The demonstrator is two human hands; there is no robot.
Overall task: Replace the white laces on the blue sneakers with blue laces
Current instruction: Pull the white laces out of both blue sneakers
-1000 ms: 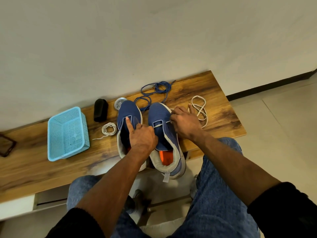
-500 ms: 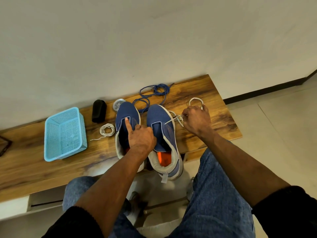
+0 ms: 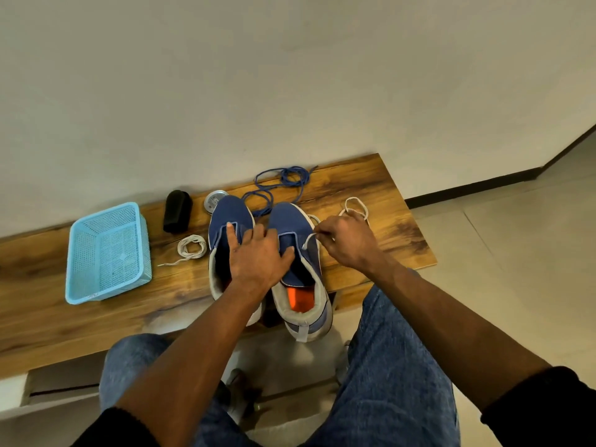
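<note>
Two sneakers (image 3: 292, 227) side by side on bench (image 3: 387, 188), toes to wall. Basket (image 3: 106, 253) far left; coiled lace (image 3: 192, 246) between basket and sneakers. Brush (image 3: 176, 211) and tin (image 3: 214, 199) behind. Lace tangle (image 3: 283, 182) behind the toes; another lace (image 3: 354, 206) right of the sneakers.

Lighting's pretty soft and even here, kinda dim and warm, no harsh glare anywhere. The wall (image 3: 290, 75) goes from greyish at 10 o'clock to brighter toward 2 o'clock. My arms throw only faint shadows on the bench (image 3: 371, 188); it's darkest under its front edge at 6 o'clock. Wide-angle lens bends the bench edge and the baseboard (image 3: 474, 185) at 3 o'clock. Everything's a bit soft, nothing crisp.
</note>
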